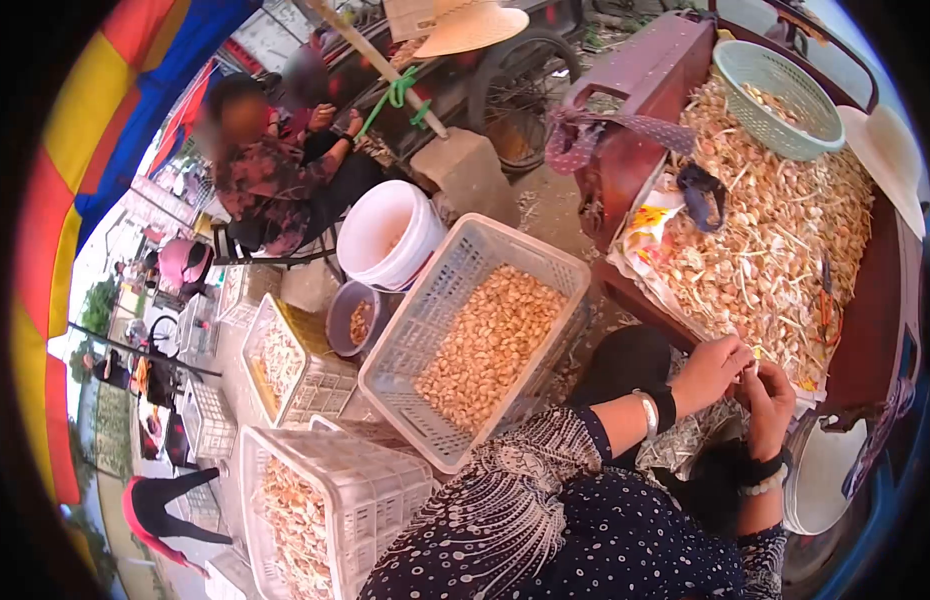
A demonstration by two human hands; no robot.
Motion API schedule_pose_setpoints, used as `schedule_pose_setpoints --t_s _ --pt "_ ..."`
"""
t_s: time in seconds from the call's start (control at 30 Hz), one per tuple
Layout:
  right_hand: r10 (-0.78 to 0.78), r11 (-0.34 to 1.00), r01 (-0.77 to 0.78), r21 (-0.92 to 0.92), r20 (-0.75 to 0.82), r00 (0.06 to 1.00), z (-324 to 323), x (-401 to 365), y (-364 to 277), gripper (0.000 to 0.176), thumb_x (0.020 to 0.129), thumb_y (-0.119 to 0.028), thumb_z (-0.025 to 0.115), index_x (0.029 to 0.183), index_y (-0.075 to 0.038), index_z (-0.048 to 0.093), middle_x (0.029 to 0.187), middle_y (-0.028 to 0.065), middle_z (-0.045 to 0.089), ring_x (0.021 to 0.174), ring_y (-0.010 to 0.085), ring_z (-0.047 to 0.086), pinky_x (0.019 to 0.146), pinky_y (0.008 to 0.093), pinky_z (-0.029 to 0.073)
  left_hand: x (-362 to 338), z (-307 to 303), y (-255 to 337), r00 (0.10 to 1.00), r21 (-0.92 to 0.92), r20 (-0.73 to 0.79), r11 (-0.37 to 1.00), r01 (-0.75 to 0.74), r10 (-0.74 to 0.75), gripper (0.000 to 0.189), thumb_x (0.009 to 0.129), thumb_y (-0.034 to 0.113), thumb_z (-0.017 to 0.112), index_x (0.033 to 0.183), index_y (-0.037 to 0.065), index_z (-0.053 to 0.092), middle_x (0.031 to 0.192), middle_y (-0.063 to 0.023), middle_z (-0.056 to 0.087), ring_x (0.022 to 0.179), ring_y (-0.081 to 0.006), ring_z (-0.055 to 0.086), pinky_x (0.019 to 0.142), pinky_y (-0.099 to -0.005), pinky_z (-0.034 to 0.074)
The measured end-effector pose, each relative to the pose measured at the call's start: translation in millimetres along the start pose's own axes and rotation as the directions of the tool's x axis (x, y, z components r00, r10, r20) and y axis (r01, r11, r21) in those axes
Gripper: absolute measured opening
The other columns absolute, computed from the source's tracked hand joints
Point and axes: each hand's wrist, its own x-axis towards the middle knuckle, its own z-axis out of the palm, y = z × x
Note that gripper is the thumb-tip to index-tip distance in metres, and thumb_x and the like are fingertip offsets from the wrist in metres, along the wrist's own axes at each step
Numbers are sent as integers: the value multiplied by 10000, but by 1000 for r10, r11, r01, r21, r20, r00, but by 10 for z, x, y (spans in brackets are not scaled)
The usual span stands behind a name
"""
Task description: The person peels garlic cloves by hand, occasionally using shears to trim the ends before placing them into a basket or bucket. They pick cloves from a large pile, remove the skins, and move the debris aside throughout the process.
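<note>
My left hand (712, 374), with a silver bracelet and black band at the wrist, is closed in a pinch at the near edge of the garlic heap (775, 250). Right against it, my right hand (770, 402) is closed too, a black band and beaded bracelet on its wrist. Between the fingertips is a small pale garlic clove (752, 366), mostly hidden. A bit of yellow shows at the fingers. Scissors with orange handles (827, 310) lie on the heap, right of my hands. To the left, a plastic crate (405, 345) holds peeled-looking garlic cloves (495, 345).
A green basket (785, 105) and a dark strap (701, 195) rest on the heap. White buckets (380, 225), a purple basin (343, 325) and more crates (370, 500) stand left. A seated person (275, 180) works beyond them. A straw hat (470, 25) hangs at the top.
</note>
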Motion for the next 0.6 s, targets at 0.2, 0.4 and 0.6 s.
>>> schedule_pose_setpoints --t_s 0.2,0.4,0.6 --pt "-86 996 84 20 244 966 367 -67 155 101 804 13 557 897 12 597 887 18 510 772 88 494 677 193 396 -324 -322 -100 926 -453 16 823 343 -377 267 956 335 414 855 111 518 702 19 519 566 -72 489 467 -198 392" --pt "-256 938 325 -118 397 882 748 -304 -17 137 807 -2 584 939 1 620 934 15 477 833 102 463 742 224 371 -716 -526 82 919 -642 -56 719 267 -391 208 928 340 489 844 150 505 697 61 493 591 -46 474 478 -192 366" --pt "-67 977 145 -159 418 906 827 -540 31 143 843 -83 593 949 8 620 929 -21 472 734 45 417 601 186 298 -971 -617 5 946 -579 -64 784 224 -317 138 880 240 585 859 142 490 703 57 519 624 -46 499 511 -201 379"
